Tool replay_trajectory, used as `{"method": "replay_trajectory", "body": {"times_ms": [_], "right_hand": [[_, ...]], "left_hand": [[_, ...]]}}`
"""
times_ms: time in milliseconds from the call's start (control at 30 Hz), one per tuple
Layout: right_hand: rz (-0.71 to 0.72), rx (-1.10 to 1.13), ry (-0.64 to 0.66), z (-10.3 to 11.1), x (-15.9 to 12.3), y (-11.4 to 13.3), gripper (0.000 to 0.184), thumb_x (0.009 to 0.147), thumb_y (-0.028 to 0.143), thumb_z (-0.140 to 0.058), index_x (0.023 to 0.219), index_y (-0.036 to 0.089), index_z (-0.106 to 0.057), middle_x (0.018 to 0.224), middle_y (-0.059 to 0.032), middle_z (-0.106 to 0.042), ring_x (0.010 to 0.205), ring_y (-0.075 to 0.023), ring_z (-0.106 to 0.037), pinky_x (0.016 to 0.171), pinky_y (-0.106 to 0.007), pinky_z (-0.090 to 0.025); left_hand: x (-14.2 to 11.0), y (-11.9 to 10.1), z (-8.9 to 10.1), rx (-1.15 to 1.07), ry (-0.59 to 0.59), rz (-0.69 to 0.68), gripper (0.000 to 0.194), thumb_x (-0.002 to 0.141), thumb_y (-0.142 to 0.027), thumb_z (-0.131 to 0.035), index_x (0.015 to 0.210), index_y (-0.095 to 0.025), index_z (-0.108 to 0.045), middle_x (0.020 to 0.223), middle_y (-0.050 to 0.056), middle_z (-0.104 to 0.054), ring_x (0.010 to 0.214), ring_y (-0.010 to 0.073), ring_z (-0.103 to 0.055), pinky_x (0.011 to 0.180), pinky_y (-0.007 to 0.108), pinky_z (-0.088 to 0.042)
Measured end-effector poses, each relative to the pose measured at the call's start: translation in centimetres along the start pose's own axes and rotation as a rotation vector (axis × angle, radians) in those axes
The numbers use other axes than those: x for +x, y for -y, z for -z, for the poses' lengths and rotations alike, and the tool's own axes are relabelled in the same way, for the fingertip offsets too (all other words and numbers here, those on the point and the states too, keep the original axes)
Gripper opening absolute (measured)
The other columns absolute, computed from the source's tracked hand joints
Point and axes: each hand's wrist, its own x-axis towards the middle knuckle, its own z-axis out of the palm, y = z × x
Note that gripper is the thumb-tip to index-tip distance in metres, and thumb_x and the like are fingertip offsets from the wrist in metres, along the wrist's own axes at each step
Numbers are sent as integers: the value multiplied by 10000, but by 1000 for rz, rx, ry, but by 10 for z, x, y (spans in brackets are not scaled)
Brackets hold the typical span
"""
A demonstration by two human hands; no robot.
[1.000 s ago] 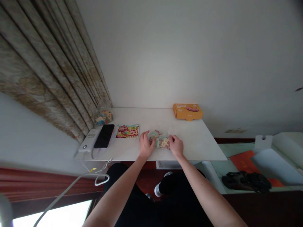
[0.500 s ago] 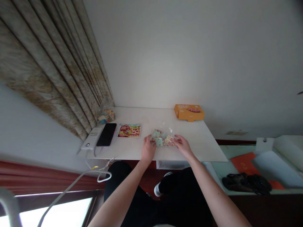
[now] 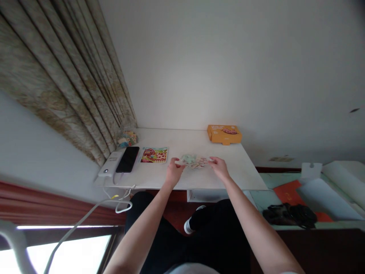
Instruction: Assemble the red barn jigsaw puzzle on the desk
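A clear plastic bag of colourful puzzle pieces (image 3: 194, 161) lies stretched low over the white tabletop (image 3: 188, 142), between my hands. My left hand (image 3: 173, 171) pinches the bag's left end with its fingertips. My right hand (image 3: 219, 168) grips the right end in the same way. The pieces show pale green, pink and cream through the plastic. To the left of the bag lies a printed picture card of a farm scene (image 3: 154, 155).
A black smartphone (image 3: 127, 159) rests on a white power bank (image 3: 110, 164) or similar device, with cables hanging off the table edge. A small plastic packet (image 3: 127, 139) sits in the far corner, and an orange box (image 3: 224, 134) stands against the wall.
My hands have drawn apart and the bag now looks flatter and more stretched between them. The whole view has shifted slightly as my head moved.
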Motion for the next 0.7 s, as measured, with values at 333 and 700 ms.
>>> {"method": "replay_trajectory", "body": {"times_ms": [333,700], "right_hand": [[62,-43,134,10,11,15,378,717,303,-679,1045,149,-786,687,-32,-714,600,-169,-597,571,-268,-437],[144,-90,236,14,38,59,274,695,290,-666,920,184,-782,701,-23,-709,645,-162,-598,610,-258,-426]], "left_hand": [[-2,-18,-1,-12,-73,-176,179,818,-141,-658,952,-227,-577,641,-67,-611,605,134,-601,639,234,-412],[43,-77,18,148,-5,-167,270,779,-87,-696,1003,-223,-631,682,-48,-624,656,148,-620,663,240,-426]]}}
